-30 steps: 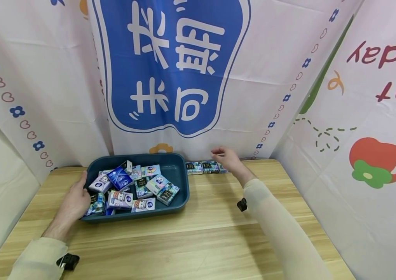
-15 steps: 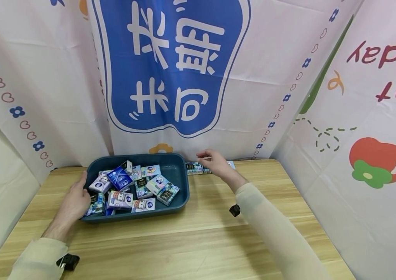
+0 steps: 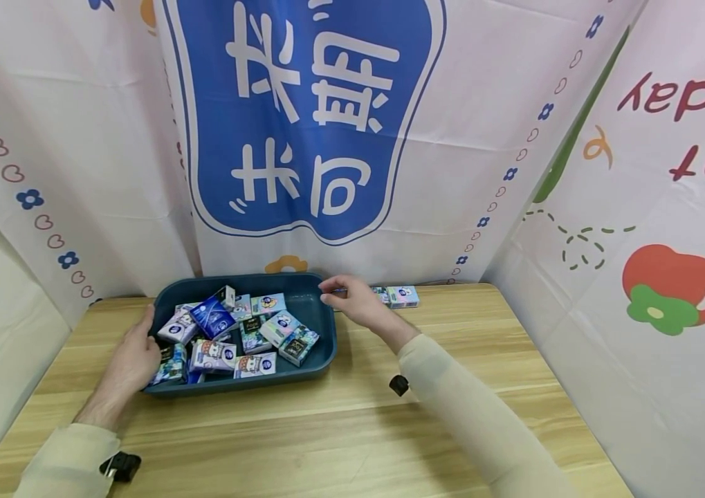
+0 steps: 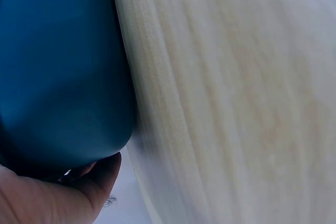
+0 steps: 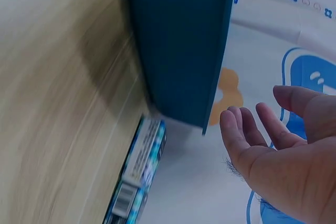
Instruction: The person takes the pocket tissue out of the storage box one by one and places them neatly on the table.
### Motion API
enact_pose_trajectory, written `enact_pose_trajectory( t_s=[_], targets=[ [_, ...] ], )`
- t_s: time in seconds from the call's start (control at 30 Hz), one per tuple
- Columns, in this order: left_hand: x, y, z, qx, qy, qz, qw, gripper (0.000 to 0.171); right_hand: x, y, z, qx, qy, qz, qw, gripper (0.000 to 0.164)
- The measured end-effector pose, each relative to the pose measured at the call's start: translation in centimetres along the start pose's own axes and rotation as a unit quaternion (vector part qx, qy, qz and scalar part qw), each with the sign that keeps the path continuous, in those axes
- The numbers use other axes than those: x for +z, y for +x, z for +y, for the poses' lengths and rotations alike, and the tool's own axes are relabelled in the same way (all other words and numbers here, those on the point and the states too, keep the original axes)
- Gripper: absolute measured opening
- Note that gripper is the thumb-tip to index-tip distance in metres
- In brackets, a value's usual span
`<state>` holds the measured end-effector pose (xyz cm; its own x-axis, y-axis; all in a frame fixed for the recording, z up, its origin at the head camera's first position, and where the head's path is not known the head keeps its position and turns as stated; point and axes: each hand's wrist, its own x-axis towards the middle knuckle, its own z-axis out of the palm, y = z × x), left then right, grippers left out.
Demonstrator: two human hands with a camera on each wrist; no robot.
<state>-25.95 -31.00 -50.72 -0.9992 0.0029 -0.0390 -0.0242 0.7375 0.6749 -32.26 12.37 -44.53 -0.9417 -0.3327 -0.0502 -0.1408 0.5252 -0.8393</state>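
In the head view a dark teal tray (image 3: 302, 373) holds a loose pile of pocket tissue packs (image 3: 214, 318), some blue, some pastel, some dark floral. My left hand (image 3: 134, 353) grips the tray's left end, thumb at the rim; in the left wrist view fingers curl round the tray's corner. My right hand (image 3: 355, 301) hovers by the tray's right back corner, palm bare and fingers loosely bent in the right wrist view. Below it runs a row of tissue packs (image 3: 403, 297) along the back of the table, partly hidden by the hand.
The wooden table (image 3: 352, 436) ends at a white printed curtain (image 3: 452, 173) right behind the tray. Another printed curtain (image 3: 657, 346) stands along the right side. A black wrist strap piece (image 3: 398, 384) hangs from the right sleeve.
My right hand has moved left along the row of tissue packs to the tray's right back corner, uncovering the row's right end. The left hand and the tray have stayed put.
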Motion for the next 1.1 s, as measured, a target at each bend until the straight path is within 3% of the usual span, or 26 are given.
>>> enact_pose_trajectory(
  t_s=[0.43,0.73,1.1],
  targets=[
    [0.0,-0.2,0.2,-0.002,0.0,0.001,1.0,0.068,4.1,1.0,-1.8,-0.023,-0.053,-0.042,0.997,0.034],
    [0.1,-0.1,0.1,0.003,-0.003,0.002,1.0,0.068,6.4,1.8,-2.3,0.006,-0.107,-0.07,0.992,0.048],
    [0.0,-0.1,0.1,-0.009,0.002,-0.002,1.0,0.067,8.2,2.3,-2.5,0.026,-0.189,-0.097,0.977,0.063]
  ],
)
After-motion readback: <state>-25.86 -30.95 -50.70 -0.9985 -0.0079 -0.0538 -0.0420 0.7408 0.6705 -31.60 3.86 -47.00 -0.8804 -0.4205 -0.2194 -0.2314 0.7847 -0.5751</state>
